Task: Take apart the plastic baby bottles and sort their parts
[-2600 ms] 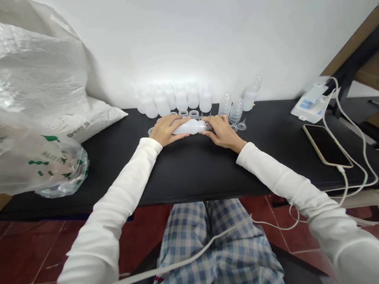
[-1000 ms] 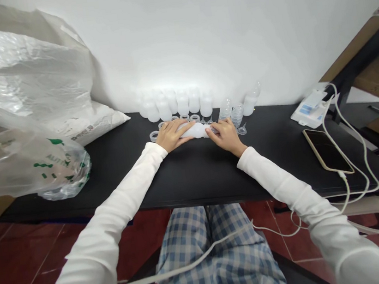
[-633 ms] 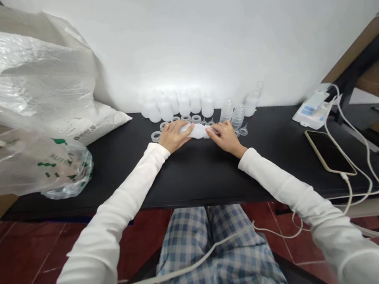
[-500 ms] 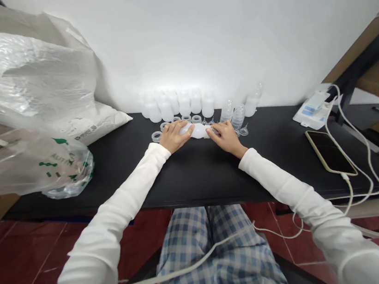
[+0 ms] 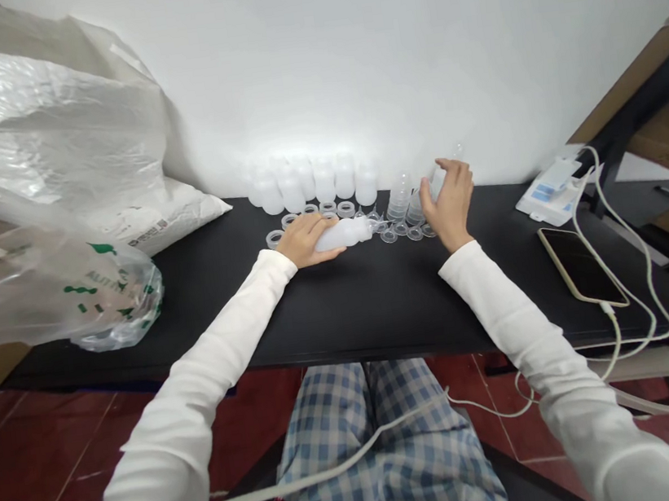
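Under my left hand (image 5: 304,242), a translucent white bottle (image 5: 341,234) lies on its side on the black table, its neck pointing right with a clear tip at that end. The fingers and thumb of that hand wrap round its base end. My right hand (image 5: 449,198) is raised at the right, thumb and fingers apart, with nothing seen in it. Just behind it, partly hidden, stands a bottle with a clear domed top (image 5: 439,179). Stacked clear domed caps (image 5: 400,197) stand to its left. Several clear teats (image 5: 414,233) lie in front of these caps.
Several white bottles (image 5: 291,190) stand along the wall, with clear rings (image 5: 275,239) before them. Plastic bags (image 5: 110,284) fill the left side. On the right lie a phone (image 5: 583,265) with a charging cable (image 5: 642,243) and a white-and-blue pack (image 5: 549,193).
My right hand has left the bottle's neck and moved right and up toward the domed caps, its fingers spreading. My left hand stays on the bottle, whose neck and clear tip now show.
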